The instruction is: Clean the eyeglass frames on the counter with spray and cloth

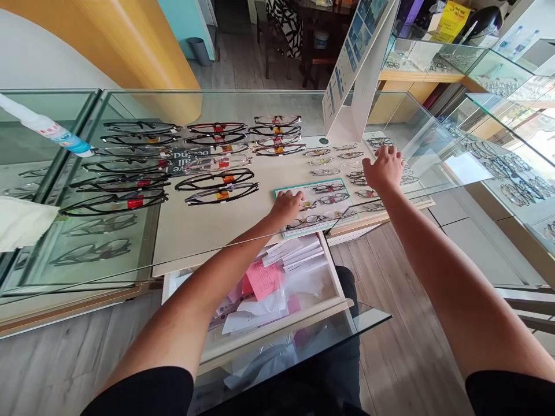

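Observation:
Several pairs of glasses lie in rows on and under a glass counter (208, 225). My left hand (287, 208) is low over the counter, at the left edge of a teal-edged sheet (315, 186) with glasses on it; its fingers are bent, and what they touch is too small to tell. Further right, my right hand (385, 167) reaches over small glasses, its fingers bent and somewhat apart, with nothing seen in them. Dark-framed glasses with red and yellow tags (223, 180) lie left of my left hand.
Below the counter, an open drawer (269, 323) holds papers and a pink slip (263, 279). A display board (359, 63) stands at the back. At the left are a bottle (52, 132) and a pale cloth (26, 222). Glass showcases (503, 138) line the right.

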Available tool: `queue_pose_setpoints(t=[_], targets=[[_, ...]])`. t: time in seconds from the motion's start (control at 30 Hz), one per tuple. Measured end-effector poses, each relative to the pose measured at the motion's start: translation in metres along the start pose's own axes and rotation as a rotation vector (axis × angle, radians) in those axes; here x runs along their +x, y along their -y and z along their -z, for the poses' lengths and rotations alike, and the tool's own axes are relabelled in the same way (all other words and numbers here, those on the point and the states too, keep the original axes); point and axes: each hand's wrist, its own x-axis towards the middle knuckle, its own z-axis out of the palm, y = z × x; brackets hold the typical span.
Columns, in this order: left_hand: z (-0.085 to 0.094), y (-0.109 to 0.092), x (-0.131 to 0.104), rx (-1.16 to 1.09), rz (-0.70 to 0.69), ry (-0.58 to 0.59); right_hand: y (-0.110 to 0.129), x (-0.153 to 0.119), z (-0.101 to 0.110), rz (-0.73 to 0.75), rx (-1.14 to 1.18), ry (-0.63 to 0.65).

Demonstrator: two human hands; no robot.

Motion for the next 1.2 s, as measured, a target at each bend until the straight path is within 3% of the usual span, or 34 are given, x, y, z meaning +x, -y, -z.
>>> queue_pose_setpoints(t=[0.47,0.97,1.1,1.2], targets=[[0.000,-0.006,0.004,0.186,-0.023,-0.024,0.002,0.000,0.000,-0.017,-0.002,-0.007],[0.004,-0.014,-0.006,0.244,-0.101,-0.022,-0.003,-0.001,-0.007,0.021,-0.075,-0.013],[0.010,-0.024,-0.014,0.244,-0.116,-0.029,0.002,-0.009,-0.002,-0.019,-0.065,0.029],[0.015,-0.041,-0.034,0.217,-0.092,-0.067,0.007,-0.014,0.003,-0.012,-0.076,0.081]])
